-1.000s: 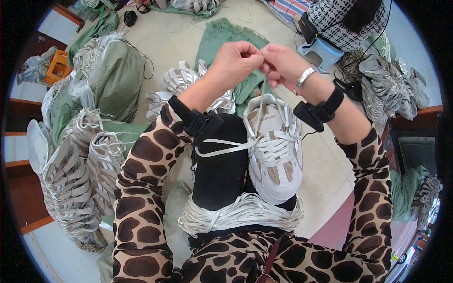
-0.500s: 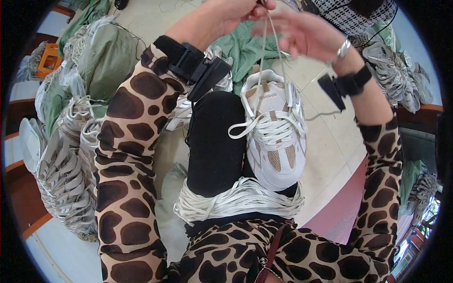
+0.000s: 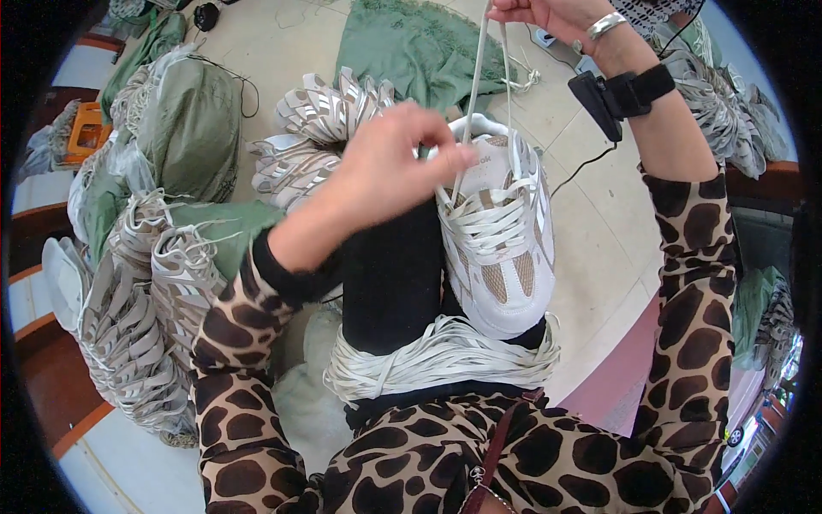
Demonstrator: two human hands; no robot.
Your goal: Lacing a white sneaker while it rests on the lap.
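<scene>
Head view: the white sneaker [image 3: 499, 231] rests on the person's lap, toe toward them. The right hand [image 3: 556, 15] grips both shoelace [image 3: 478, 86] ends, pulling them up taut, while the left hand [image 3: 390, 163] pinches the lacing at the eyelets, steadying it.

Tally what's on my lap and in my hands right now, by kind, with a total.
White sneaker, on the lap: 1
Lace ends pulled up from it, held by the right hand, left hand at the eyelets: 2
Bundle of loose white laces across the lap: 1
Total: 4
</scene>
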